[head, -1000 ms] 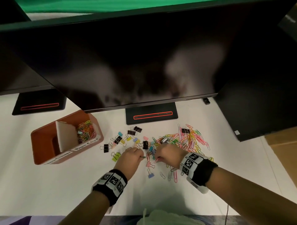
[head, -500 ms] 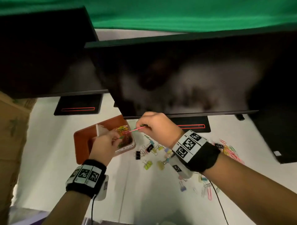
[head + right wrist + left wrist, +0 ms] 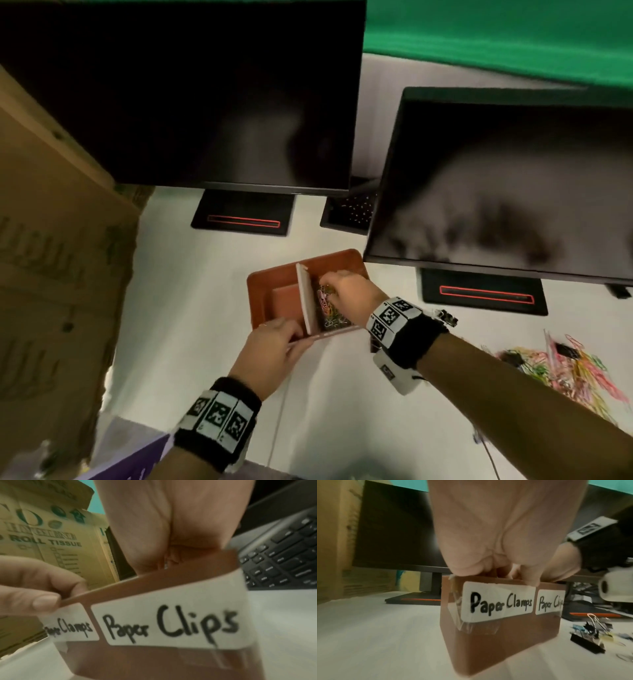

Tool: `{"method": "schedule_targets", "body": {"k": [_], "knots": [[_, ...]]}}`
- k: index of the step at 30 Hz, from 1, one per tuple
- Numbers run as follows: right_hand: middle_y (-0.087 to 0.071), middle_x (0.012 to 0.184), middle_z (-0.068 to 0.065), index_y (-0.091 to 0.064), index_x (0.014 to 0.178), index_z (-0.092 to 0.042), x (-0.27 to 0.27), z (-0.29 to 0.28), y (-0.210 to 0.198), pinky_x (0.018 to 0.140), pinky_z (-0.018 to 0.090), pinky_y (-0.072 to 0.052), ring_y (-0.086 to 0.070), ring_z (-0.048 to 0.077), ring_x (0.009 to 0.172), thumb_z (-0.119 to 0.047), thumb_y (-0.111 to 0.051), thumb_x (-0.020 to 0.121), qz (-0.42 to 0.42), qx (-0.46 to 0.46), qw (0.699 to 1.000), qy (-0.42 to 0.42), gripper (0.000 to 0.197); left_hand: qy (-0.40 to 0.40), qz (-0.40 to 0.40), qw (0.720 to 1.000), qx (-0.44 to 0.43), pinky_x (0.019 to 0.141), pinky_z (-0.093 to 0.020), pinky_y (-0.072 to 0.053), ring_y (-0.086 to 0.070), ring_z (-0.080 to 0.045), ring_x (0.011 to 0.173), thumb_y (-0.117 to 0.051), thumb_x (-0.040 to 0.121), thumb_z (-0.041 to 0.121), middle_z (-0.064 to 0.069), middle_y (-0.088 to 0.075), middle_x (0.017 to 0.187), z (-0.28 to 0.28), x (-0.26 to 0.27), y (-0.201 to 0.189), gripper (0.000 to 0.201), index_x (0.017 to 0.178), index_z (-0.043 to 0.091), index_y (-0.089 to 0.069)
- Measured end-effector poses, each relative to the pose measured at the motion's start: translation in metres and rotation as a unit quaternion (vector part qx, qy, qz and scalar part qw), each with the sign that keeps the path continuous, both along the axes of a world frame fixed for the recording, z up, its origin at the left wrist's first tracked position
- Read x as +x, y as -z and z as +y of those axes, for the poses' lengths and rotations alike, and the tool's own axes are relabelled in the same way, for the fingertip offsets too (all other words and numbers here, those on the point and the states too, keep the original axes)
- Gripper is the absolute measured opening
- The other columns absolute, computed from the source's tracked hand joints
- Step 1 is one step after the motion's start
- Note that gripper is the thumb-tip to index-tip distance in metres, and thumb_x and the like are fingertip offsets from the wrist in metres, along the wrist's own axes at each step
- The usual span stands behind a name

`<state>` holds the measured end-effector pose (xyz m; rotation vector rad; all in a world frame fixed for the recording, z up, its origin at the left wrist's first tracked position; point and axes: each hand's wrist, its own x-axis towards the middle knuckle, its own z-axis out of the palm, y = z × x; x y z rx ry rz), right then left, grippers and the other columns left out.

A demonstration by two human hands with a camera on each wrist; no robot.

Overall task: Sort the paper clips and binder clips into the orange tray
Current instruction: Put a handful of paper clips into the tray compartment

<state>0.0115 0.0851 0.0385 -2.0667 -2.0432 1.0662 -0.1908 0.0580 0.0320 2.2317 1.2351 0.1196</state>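
Tray [image 3: 263,291] is the landmark: the orange tray sits on the white desk [image 3: 191,308] below the two dark monitors, with a white divider [image 3: 306,301] splitting it. Half a second ago your hands were just arriving over it, a pink clip pinched in the right; a second ago both were picking in the loose pile. Now your right hand [image 3: 349,294] is down inside the tray's right compartment, labelled "Paper Clips" [image 3: 171,623], fingers curled over the coloured paper clips [image 3: 330,308] heaped there. You cannot tell from these views whether it has let go of its clip.

Your left hand [image 3: 270,349] grips the tray's near wall at the "Paper Clamps" label [image 3: 498,601], thumb outside and fingers hooked over the rim. That left compartment shows only bare floor.

Judgement: one more paper-clip delivery is landing; no binder clips appear sorted yet.

Right of the tray, well apart, the mixed pile [image 3: 561,366] remains. Binder clips [image 3: 589,637] lie just beside the tray's right end. A cardboard box [image 3: 51,274] stands left of it.
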Motion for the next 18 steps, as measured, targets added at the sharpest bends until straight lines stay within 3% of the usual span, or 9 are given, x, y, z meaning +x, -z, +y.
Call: {"method": "schedule_targets", "body": {"k": [5,8,13,18], "knots": [[-0.05,0.127,0.006,-0.054,0.125,-0.021,-0.015,0.014,0.021,0.104,0.031,-0.037,-0.051,0.025,0.117,-0.011,-0.057,0.087,-0.036,-0.035,0.998,-0.032,0.039,0.007,-0.018,1.0,0.004,0.067,-0.026,-0.042,-0.054,-0.013,0.072,-0.054,0.088,0.037,0.005,-0.059,0.082,0.003,0.001,0.004,0.018,0.083,0.02,-0.057],[-0.048,0.121,0.006,-0.056,0.117,-0.021,-0.017,0.017,0.029,0.102,0.031,-0.039,-0.052,0.025,0.112,-0.007,-0.06,0.083,-0.054,-0.042,0.997,-0.027,0.037,0.0,-0.026,1.0,-0.015,0.069,-0.027,-0.042,-0.054,-0.013,0.073,-0.055,0.088,0.036,0.005,-0.058,0.083,0.004,0.001,0.004,0.017,0.083,0.019,-0.057],[-0.061,0.104,0.007,-0.06,0.1,-0.01,-0.016,0.022,0.029,0.083,0.03,-0.045,-0.06,0.024,0.102,-0.012,-0.065,0.084,-0.061,-0.087,0.994,-0.005,0.018,-0.006,-0.023,0.999,-0.026,0.072,-0.029,-0.042,-0.055,-0.014,0.077,-0.054,0.089,0.036,0.004,-0.059,0.086,0.005,0.002,0.005,0.017,0.084,0.019,-0.056],[-0.056,0.093,0.006,-0.055,0.08,-0.012,-0.019,0.025,0.023,0.089,0.032,-0.047,-0.056,0.022,0.09,-0.015,-0.064,0.086,-0.092,-0.12,0.988,-0.011,0.011,-0.008,-0.009,0.999,-0.034,0.077,-0.032,-0.043,-0.056,-0.016,0.082,-0.052,0.09,0.036,0.004,-0.06,0.089,0.006,0.003,0.005,0.017,0.086,0.02,-0.055]]}}
